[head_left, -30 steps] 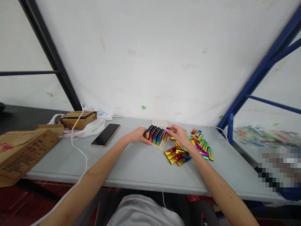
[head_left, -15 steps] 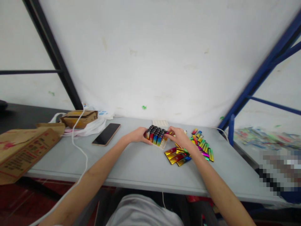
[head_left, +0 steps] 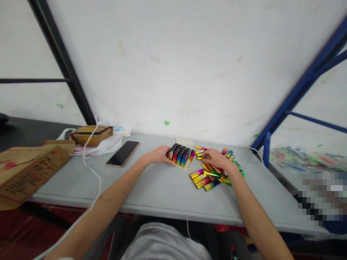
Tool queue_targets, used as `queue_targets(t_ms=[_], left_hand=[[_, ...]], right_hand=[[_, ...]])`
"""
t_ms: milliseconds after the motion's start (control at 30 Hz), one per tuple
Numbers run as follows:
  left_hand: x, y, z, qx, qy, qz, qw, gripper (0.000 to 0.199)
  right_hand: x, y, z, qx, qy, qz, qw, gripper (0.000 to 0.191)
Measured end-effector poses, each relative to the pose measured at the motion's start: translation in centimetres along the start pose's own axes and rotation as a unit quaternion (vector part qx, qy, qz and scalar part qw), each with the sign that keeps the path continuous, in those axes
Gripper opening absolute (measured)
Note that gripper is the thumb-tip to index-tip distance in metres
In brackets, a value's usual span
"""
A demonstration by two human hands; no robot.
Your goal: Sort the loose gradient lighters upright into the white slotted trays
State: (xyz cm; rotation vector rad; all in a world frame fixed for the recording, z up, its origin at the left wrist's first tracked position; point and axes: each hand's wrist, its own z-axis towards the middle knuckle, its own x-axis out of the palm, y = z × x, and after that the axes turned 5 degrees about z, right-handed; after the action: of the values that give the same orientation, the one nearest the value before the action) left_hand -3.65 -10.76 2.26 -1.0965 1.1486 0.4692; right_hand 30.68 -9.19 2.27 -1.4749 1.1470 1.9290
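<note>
Upright lighters with black tops and shiny multicoloured bodies stand packed in a white tray, whose right end shows vacant slots. My left hand grips the left side of this block, thumb at the front and fingers behind it. To the right, my right hand is over a pile of loose lighters, its fingers curled down among them. What its fingertips pinch, if anything, is hidden.
A second white tray lies by the wall. On the left are a phone, a small cardboard box on a white plastic bag, a large cardboard box and a white cable. A blue metal frame rises at right.
My right hand has moved right, from the tray's right end to the loose pile. A lighter it was touching now stands in the tray. My left hand has stayed put.
</note>
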Motion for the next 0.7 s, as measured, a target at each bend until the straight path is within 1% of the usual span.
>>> queue_targets(t_ms=[100,200,300,367,433,533,600,667,700], left_hand=[[0.1,0.1,0.1,-0.005,0.004,-0.001,1.000,0.066],[0.1,0.2,0.1,0.000,0.004,-0.003,1.000,0.066],[0.1,0.2,0.1,0.006,0.001,0.000,1.000,0.066],[0.1,0.2,0.1,0.006,0.002,-0.007,1.000,0.065],[0.0,0.1,0.0,0.006,0.005,-0.017,1.000,0.064],[-0.1,0.0,0.0,0.004,0.005,-0.016,1.000,0.063],[-0.1,0.0,0.0,0.000,0.005,-0.010,1.000,0.064],[0.0,0.0,0.0,-0.004,0.007,-0.007,1.000,0.064],[0.0,0.0,0.1,-0.005,0.008,-0.008,1.000,0.064]], right_hand=[[0.4,0.6,0.1,0.004,-0.026,-0.019,0.999,0.016],[0.1,1.4,0.0,0.010,-0.066,0.010,0.998,0.027],[-0.2,2.0,0.0,-0.004,-0.139,0.060,0.989,0.034],[-0.2,2.1,0.3,-0.013,-0.198,0.104,0.975,0.035],[0.1,2.1,0.7,0.007,-0.238,0.157,0.959,0.036],[0.7,2.0,1.3,0.042,-0.262,0.223,0.938,0.046],[1.0,2.2,1.6,0.041,-0.281,0.249,0.926,0.053],[1.1,2.7,1.6,0.029,-0.294,0.275,0.915,0.056],[1.1,3.0,1.5,0.020,-0.290,0.293,0.911,0.055]])
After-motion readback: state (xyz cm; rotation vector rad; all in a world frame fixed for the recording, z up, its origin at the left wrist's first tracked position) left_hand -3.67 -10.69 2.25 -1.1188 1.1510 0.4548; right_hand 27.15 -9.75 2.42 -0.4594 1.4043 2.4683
